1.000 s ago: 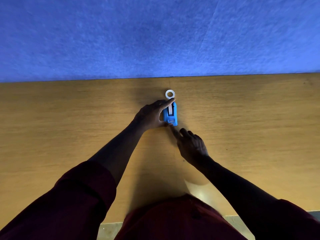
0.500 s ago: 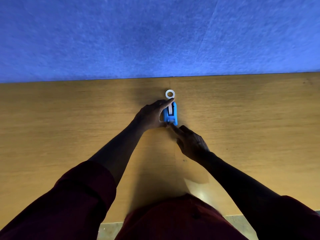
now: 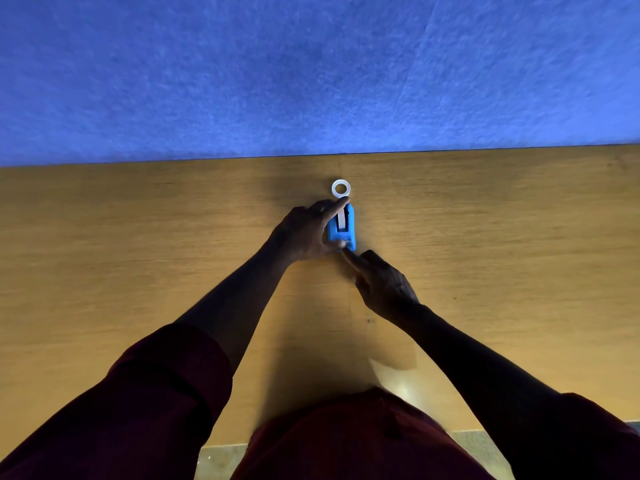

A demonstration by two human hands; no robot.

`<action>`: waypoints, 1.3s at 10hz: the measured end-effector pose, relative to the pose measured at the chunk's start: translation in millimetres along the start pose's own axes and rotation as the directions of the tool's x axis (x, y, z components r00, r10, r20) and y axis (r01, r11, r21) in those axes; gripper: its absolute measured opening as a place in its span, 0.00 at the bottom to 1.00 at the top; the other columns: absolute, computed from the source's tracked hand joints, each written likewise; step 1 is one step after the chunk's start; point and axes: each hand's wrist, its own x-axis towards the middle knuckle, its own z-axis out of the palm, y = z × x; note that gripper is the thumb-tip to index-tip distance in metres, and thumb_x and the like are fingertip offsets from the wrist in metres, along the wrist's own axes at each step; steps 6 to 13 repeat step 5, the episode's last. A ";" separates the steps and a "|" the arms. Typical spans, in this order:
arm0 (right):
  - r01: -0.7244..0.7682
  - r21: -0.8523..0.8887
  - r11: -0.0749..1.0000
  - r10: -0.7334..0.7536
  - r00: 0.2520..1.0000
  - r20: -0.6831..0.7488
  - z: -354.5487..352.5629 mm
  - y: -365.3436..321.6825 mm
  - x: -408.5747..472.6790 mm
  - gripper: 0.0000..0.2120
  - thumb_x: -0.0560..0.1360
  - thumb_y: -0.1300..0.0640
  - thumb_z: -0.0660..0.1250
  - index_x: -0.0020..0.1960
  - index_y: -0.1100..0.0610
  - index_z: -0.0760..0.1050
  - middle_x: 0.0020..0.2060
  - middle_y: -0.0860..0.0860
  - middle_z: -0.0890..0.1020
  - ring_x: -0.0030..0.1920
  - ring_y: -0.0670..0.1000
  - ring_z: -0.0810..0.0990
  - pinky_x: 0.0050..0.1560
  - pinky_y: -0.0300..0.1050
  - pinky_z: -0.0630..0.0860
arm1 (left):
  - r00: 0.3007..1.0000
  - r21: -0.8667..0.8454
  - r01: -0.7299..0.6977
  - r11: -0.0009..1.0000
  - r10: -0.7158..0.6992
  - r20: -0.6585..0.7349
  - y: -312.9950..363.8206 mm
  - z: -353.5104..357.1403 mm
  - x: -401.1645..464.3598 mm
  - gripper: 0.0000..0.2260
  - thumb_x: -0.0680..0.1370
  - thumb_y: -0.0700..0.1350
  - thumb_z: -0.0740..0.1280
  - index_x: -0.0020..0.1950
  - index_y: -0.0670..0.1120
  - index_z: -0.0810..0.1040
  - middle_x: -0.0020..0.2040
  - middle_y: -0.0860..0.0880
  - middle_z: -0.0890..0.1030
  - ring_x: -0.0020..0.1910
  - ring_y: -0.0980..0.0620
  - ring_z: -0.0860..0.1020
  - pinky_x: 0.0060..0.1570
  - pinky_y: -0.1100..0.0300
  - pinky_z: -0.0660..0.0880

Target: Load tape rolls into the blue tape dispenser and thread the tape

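A small blue tape dispenser [image 3: 343, 227] stands on a wooden table [image 3: 138, 244], near its far edge, gripped from the left side by the person's left hand [image 3: 304, 233]. That hand's fingers are wrapped on the dispenser: the index finger reaches along the far top end while the thumb presses at the near end, by the cutter. A white strip of tape [image 3: 341, 218] runs along the top of the dispenser, between those two contact points. Just beyond the dispenser's far end, a loose white tape roll [image 3: 340, 188] lies flat on the table, close to the left index fingertip; whether they touch cannot be told. The right hand [image 3: 382, 284] comes in from the near side, its index finger extended and its tip meeting the dispenser's near end beside the left thumb; the other fingers are curled in, holding nothing that can be seen. The table's grain runs side to side, and a blue felt-like wall panel [image 3: 311, 71] rises behind it. Dark red sleeves [image 3: 162, 393] cover both upper arms.
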 end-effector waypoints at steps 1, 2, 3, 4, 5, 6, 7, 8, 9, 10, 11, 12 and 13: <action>0.006 -0.015 1.000 -0.006 1.000 0.003 0.1 0.4 -0.7 0.33 0.80 0.58 0.63 0.81 0.46 0.53 0.53 0.51 0.74 0.43 0.48 0.76 0.37 0.45 0.81 | 0.999 0.072 -0.034 0.997 0.036 -0.028 -1.0 2.8 -1.0 0.42 0.76 0.64 0.67 0.82 0.52 0.49 0.78 0.46 0.67 0.66 0.44 0.76 0.61 0.47 0.77; 0.015 -0.006 1.000 -0.015 1.000 -0.009 0.5 1.4 -2.3 0.32 0.80 0.59 0.64 0.80 0.49 0.56 0.55 0.51 0.75 0.45 0.48 0.77 0.40 0.44 0.81 | 0.998 0.073 -0.044 0.996 0.047 -0.037 -1.9 3.1 -1.2 0.43 0.76 0.65 0.67 0.82 0.52 0.49 0.77 0.45 0.68 0.66 0.45 0.77 0.59 0.48 0.78; 0.038 0.087 0.996 -0.033 0.998 -0.056 0.1 5.3 -2.9 0.24 0.80 0.62 0.66 0.75 0.54 0.69 0.57 0.53 0.78 0.48 0.50 0.80 0.45 0.43 0.80 | 0.997 0.065 -0.053 0.996 0.057 -0.054 -2.3 3.0 -1.6 0.43 0.76 0.65 0.67 0.82 0.51 0.49 0.76 0.45 0.69 0.64 0.45 0.78 0.56 0.50 0.80; 0.032 0.142 0.989 -0.020 0.996 -0.082 -0.4 5.7 -4.7 0.18 0.79 0.62 0.67 0.68 0.56 0.76 0.58 0.53 0.79 0.50 0.48 0.81 0.48 0.40 0.79 | 0.998 0.027 -0.049 0.998 0.050 -0.044 -1.9 2.5 -2.9 0.45 0.75 0.66 0.68 0.82 0.52 0.47 0.77 0.45 0.68 0.65 0.45 0.78 0.55 0.52 0.78; -0.020 0.131 0.991 0.039 0.989 -0.143 -3.0 10.5 0.4 0.10 0.79 0.62 0.66 0.60 0.56 0.79 0.56 0.51 0.80 0.51 0.47 0.80 0.49 0.38 0.78 | 1.000 -0.073 -0.007 0.997 0.005 -0.022 -3.0 7.0 -6.6 0.50 0.72 0.65 0.72 0.82 0.51 0.43 0.81 0.45 0.61 0.71 0.44 0.73 0.58 0.51 0.77; -0.020 0.131 0.991 0.039 0.989 -0.143 -3.0 10.5 0.4 0.10 0.79 0.62 0.66 0.60 0.56 0.79 0.56 0.51 0.80 0.51 0.47 0.80 0.49 0.38 0.78 | 1.000 -0.073 -0.007 0.997 0.005 -0.022 -3.0 7.0 -6.6 0.50 0.72 0.65 0.72 0.82 0.51 0.43 0.81 0.45 0.61 0.71 0.44 0.73 0.58 0.51 0.77; -0.020 0.131 0.991 0.039 0.989 -0.143 -3.0 10.5 0.4 0.10 0.79 0.62 0.66 0.60 0.56 0.79 0.56 0.51 0.80 0.51 0.47 0.80 0.49 0.38 0.78 | 1.000 -0.073 -0.007 0.997 0.005 -0.022 -3.0 7.0 -6.6 0.50 0.72 0.65 0.72 0.82 0.51 0.43 0.81 0.45 0.61 0.71 0.44 0.73 0.58 0.51 0.77; -0.020 0.131 0.991 0.039 0.989 -0.143 -3.0 10.5 0.4 0.10 0.79 0.62 0.66 0.60 0.56 0.79 0.56 0.51 0.80 0.51 0.47 0.80 0.49 0.38 0.78 | 1.000 -0.073 -0.007 0.997 0.005 -0.022 -3.0 7.0 -6.6 0.50 0.72 0.65 0.72 0.82 0.51 0.43 0.81 0.45 0.61 0.71 0.44 0.73 0.58 0.51 0.77; -0.020 0.131 0.991 0.039 0.989 -0.143 -3.0 10.5 0.4 0.10 0.79 0.62 0.66 0.60 0.56 0.79 0.56 0.51 0.80 0.51 0.47 0.80 0.49 0.38 0.78 | 1.000 -0.073 -0.007 0.997 0.005 -0.022 -3.0 7.0 -6.6 0.50 0.72 0.65 0.72 0.82 0.51 0.43 0.81 0.45 0.61 0.71 0.44 0.73 0.58 0.51 0.77; -0.020 0.131 0.991 0.039 0.989 -0.143 -3.0 10.5 0.4 0.10 0.79 0.62 0.66 0.60 0.56 0.79 0.56 0.51 0.80 0.51 0.47 0.80 0.49 0.38 0.78 | 1.000 -0.073 -0.007 0.997 0.005 -0.022 -3.0 7.0 -6.6 0.50 0.72 0.65 0.72 0.82 0.51 0.43 0.81 0.45 0.61 0.71 0.44 0.73 0.58 0.51 0.77; -0.020 0.131 0.991 0.039 0.989 -0.143 -3.0 10.5 0.4 0.10 0.79 0.62 0.66 0.60 0.56 0.79 0.56 0.51 0.80 0.51 0.47 0.80 0.49 0.38 0.78 | 1.000 -0.073 -0.007 0.997 0.005 -0.022 -3.0 7.0 -6.6 0.50 0.72 0.65 0.72 0.82 0.51 0.43 0.81 0.45 0.61 0.71 0.44 0.73 0.58 0.51 0.77; -0.020 0.131 0.991 0.039 0.989 -0.143 -3.0 10.5 0.4 0.10 0.79 0.62 0.66 0.60 0.56 0.79 0.56 0.51 0.80 0.51 0.47 0.80 0.49 0.38 0.78 | 1.000 -0.073 -0.007 0.997 0.005 -0.022 -3.0 7.0 -6.6 0.50 0.72 0.65 0.72 0.82 0.51 0.43 0.81 0.45 0.61 0.71 0.44 0.73 0.58 0.51 0.77; -0.020 0.131 0.991 0.039 0.989 -0.143 -3.0 10.5 0.4 0.10 0.79 0.62 0.66 0.60 0.56 0.79 0.56 0.51 0.80 0.51 0.47 0.80 0.49 0.38 0.78 | 1.000 -0.073 -0.007 0.997 0.005 -0.022 -3.0 7.0 -6.6 0.50 0.72 0.65 0.72 0.82 0.51 0.43 0.81 0.45 0.61 0.71 0.44 0.73 0.58 0.51 0.77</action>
